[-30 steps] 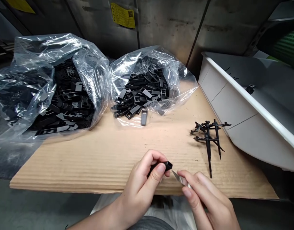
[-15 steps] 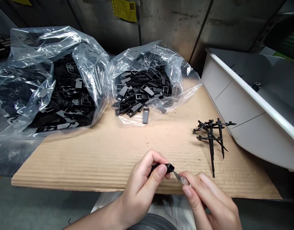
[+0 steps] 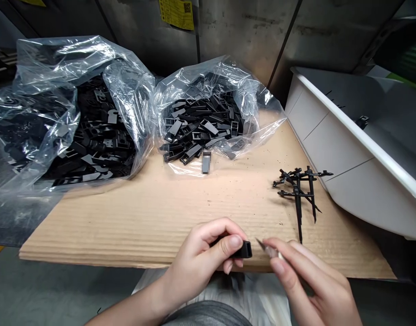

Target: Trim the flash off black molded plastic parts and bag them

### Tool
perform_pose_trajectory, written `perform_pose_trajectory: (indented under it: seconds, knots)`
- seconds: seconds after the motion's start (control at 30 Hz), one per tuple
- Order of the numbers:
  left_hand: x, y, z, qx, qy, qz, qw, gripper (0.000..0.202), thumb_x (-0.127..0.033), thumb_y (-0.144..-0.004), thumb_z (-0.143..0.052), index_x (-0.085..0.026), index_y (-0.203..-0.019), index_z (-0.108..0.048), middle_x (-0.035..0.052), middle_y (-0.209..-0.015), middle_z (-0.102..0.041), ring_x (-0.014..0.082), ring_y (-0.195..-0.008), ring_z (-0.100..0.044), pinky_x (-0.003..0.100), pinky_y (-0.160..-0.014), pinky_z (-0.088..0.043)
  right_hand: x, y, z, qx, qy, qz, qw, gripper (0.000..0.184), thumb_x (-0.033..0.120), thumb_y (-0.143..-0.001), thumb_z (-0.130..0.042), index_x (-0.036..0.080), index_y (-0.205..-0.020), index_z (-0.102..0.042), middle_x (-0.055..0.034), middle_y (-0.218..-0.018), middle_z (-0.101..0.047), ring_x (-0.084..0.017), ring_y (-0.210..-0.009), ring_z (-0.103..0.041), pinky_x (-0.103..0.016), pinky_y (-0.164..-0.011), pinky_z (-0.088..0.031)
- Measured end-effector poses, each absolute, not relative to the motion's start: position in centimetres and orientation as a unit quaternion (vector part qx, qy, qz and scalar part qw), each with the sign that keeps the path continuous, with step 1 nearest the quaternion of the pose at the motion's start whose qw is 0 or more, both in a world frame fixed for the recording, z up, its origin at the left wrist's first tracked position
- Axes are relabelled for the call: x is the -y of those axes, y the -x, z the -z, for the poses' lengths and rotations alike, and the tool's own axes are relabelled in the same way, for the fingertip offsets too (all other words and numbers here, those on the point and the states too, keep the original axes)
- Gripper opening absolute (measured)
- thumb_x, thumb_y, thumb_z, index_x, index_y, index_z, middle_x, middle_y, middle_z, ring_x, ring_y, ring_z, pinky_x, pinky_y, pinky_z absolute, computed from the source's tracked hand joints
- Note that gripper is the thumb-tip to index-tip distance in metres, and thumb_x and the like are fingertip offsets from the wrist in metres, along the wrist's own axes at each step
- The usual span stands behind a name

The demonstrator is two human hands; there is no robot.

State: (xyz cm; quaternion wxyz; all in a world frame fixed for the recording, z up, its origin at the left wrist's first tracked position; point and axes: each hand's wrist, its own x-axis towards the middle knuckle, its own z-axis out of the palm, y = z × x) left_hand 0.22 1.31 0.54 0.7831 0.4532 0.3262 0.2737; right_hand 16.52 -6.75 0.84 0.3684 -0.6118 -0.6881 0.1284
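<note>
Near the front edge of the cardboard, my left hand (image 3: 214, 253) is closed around a small black plastic part (image 3: 246, 249). Its hollow, squarish end sticks out past the thumb and faces right; the rest is hidden in my fingers. My right hand (image 3: 313, 276) pinches a small knife (image 3: 265, 247) with a thin pointed blade. The blade tip points up and left, a short gap away from the part. Most of the knife's handle is covered by my fingers.
A clear bag (image 3: 126, 86) of mixed black parts stands at left. Another bag (image 3: 258, 86) holds similar black pieces, with one piece (image 3: 206, 163) in front. Black plastic sprues (image 3: 298, 194) lie on the cardboard (image 3: 126, 226) beside a white bin (image 3: 333, 136).
The knife blade has come away from the black part's end as my right hand moved right. My left hand has turned the part, so its open end now faces right and sits slightly lower.
</note>
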Motion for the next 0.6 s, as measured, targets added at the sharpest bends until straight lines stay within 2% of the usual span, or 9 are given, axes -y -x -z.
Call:
perform_pose_trajectory:
  seconds: [0.13,0.33,0.5,0.6]
  knots:
    - [-1.31,-0.26,-0.57,-0.325,-0.481,-0.299,0.757,0.026,-0.040,-0.080,-0.055,-0.015,-0.073,-0.054,-0.0032,-0.061,-0.047,0.0064,-0.050,-0.041,0.017,-0.048,-0.033,7.06,-15.79,-1.17,0.682,0.596,-0.190,0.379,0.014,0.015,-0.083,-0.049,0.017,-0.094,-0.057,-0.0021,-0.069,-0.059,-0.012,-0.056,-0.057,-0.022,-0.053,-0.045]
    - [-0.85,-0.04,-0.26,-0.317,-0.573,-0.334,0.678,0.026,-0.035,-0.087,-0.046,-0.015,-0.072,-0.053,-0.0027,-0.063,-0.047,0.0069,-0.053,-0.041,0.018,-0.053,-0.034,6.61,-16.31,-0.75,0.699,0.605,-0.168,0.343,0.013,0.015,-0.083,-0.048,0.017,-0.090,-0.059,-0.0017,-0.067,-0.057,-0.012,-0.056,-0.058,-0.021,-0.053,-0.046]
    - [-0.74,-0.10,-0.10,-0.314,-0.632,-0.342,0.621,0.021,-0.029,-0.090,-0.042,-0.017,-0.076,-0.052,-0.0022,-0.066,-0.049,0.0088,-0.060,-0.045,0.019,-0.058,-0.035,6.60,-16.19,-0.50,0.687,0.614,-0.131,0.365,0.013,0.014,-0.082,-0.050,0.018,-0.091,-0.059,-0.0004,-0.065,-0.057,-0.012,-0.063,-0.061,-0.018,-0.058,-0.047]
    - [-0.67,-0.05,-0.09,-0.306,-0.666,-0.347,0.585,0.017,-0.027,-0.091,-0.039,-0.019,-0.081,-0.051,-0.0018,-0.071,-0.049,0.0101,-0.065,-0.046,0.020,-0.062,-0.036,6.73,-15.56,-0.71,0.684,0.608,-0.132,0.382,0.013,0.013,-0.082,-0.050,0.018,-0.092,-0.057,-0.0003,-0.065,-0.058,-0.012,-0.058,-0.060,-0.018,-0.055,-0.047]
